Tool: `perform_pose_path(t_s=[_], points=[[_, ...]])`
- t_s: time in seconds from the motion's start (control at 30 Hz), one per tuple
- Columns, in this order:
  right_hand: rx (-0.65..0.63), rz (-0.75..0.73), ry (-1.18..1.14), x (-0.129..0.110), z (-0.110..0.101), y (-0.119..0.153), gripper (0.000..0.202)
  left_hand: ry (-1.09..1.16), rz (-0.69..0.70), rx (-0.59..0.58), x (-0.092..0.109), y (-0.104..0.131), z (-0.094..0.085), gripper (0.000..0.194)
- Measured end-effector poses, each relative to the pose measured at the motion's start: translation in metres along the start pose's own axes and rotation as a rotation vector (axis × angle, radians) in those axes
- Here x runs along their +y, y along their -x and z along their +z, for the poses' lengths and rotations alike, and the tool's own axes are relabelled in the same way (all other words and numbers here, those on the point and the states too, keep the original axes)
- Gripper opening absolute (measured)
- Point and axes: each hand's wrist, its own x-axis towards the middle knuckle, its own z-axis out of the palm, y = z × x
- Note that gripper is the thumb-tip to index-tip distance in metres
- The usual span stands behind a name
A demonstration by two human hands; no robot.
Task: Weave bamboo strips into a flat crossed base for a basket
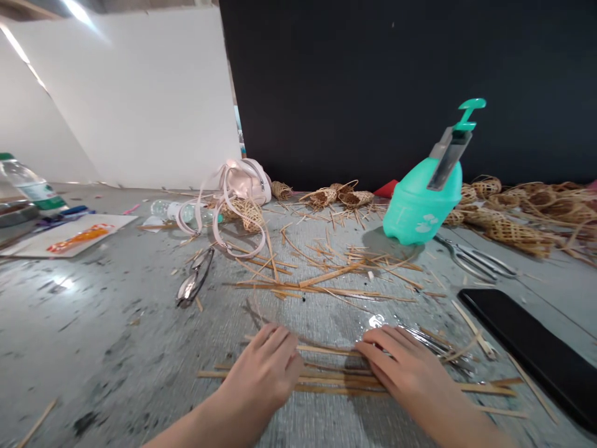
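Note:
My left hand (268,370) is closed, its fingers curled around a thin bamboo strip (326,350) low in the middle of the view. The same strip runs to the right, where the bent fingertips of my right hand (405,364) pinch it. My thumbs are mostly hidden. Under both hands, several more bamboo strips (342,381) lie roughly side by side on the grey table (140,373). Just beyond my right hand lie shiny, slim metal tools (438,342), partly covered by it.
Loose bamboo pieces (326,280) lie scattered ahead. A turquoise spray bottle (422,199), scissors (480,258) and a long black flat object (527,348) are at right. Woven bamboo pieces (513,224) line the back. Glasses (194,280), a pink bag (245,180) and a water bottle (37,186) stand left.

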Motion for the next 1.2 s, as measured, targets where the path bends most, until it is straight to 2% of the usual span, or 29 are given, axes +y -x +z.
perform_pose_path(t_s=[0.3, 0.5, 0.6, 0.77, 0.9, 1.03, 1.13, 1.2], points=[[0.120, -0.014, 0.041, -0.005, -0.004, -0.005, 0.033, -0.011, 0.023, 0.039, 0.012, 0.000, 0.004, 0.017], [0.186, 0.043, 0.051, -0.005, -0.011, -0.009, 0.031, 0.037, -0.016, -0.012, 0.018, 0.008, 0.003, 0.010], [0.209, 0.085, 0.045, -0.007, -0.009, -0.011, 0.027, 0.013, -0.014, 0.051, 0.021, 0.013, 0.010, 0.012], [0.137, 0.027, -0.030, -0.010, 0.003, -0.009, 0.036, 0.002, -0.023, 0.143, 0.022, 0.020, 0.024, 0.020], [0.055, 0.015, -0.107, -0.009, 0.008, -0.004, 0.035, 0.010, -0.005, 0.196, 0.019, 0.020, 0.026, 0.021], [0.067, 0.003, -0.107, -0.009, 0.007, -0.001, 0.034, 0.017, 0.009, 0.256, 0.019, 0.012, 0.024, 0.006], [0.083, 0.021, -0.086, -0.011, 0.006, -0.001, 0.034, -0.009, 0.040, 0.285, 0.024, 0.004, 0.025, 0.020], [0.087, 0.017, -0.060, -0.012, 0.007, -0.002, 0.034, -0.029, 0.092, 0.312, 0.026, -0.002, 0.025, 0.020]])
